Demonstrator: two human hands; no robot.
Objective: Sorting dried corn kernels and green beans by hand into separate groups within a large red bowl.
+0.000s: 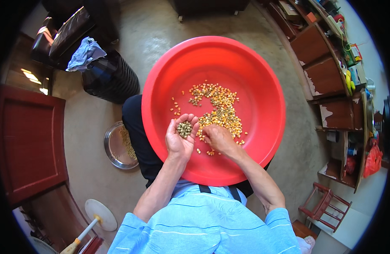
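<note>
A wide red plastic basin (267, 101) rests on my lap. Yellow corn kernels (233, 122), mixed with greenish-brown beans (216, 103), lie spread over its bottom, mostly toward the right. My left hand (179, 144) is cupped palm up above the basin's near left part and holds a small heap of green beans (184, 129). Close beside it, my right hand (220, 137) reaches down to the near edge of the kernels. Its fingers are bent together and point left; whether anything is between the fingertips is hidden.
Left of my knee, a round steel bowl (110, 152) with beans stands on the concrete floor (87, 133). Beyond it is a dark ribbed container (115, 76) topped by a blue cloth (86, 54). Wooden cabinets (323, 44) line the right side, near a small wooden stool (323, 203).
</note>
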